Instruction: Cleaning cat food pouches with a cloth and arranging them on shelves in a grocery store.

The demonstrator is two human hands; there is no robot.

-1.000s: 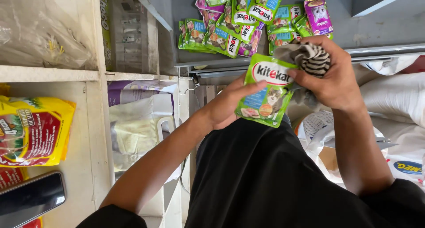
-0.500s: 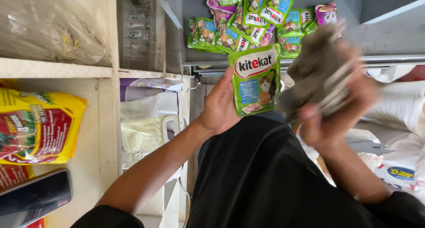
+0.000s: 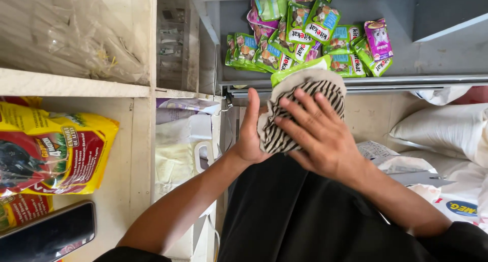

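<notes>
My left hand (image 3: 249, 135) holds a green pet-food pouch (image 3: 299, 68) upright in front of me; only the pouch's top edge shows. A black-and-white striped cloth (image 3: 305, 85) covers the rest of its front. My right hand (image 3: 323, 137) lies flat on the cloth with fingers spread, pressing it against the pouch. Both hands meet just below the front lip of a grey metal shelf (image 3: 356, 81).
A pile of green and purple pouches (image 3: 305, 43) lies on the grey shelf. On white wooden shelves (image 3: 76, 83) at the left sit a yellow-and-red bag (image 3: 56, 150), a dark phone (image 3: 46, 236) and a clear plastic bag (image 3: 66, 33). White sacks (image 3: 442, 130) lie at the right.
My right hand has brought the striped cloth from the side onto the pouch's front and now covers it. The pouch has stayed upright in my left hand.
</notes>
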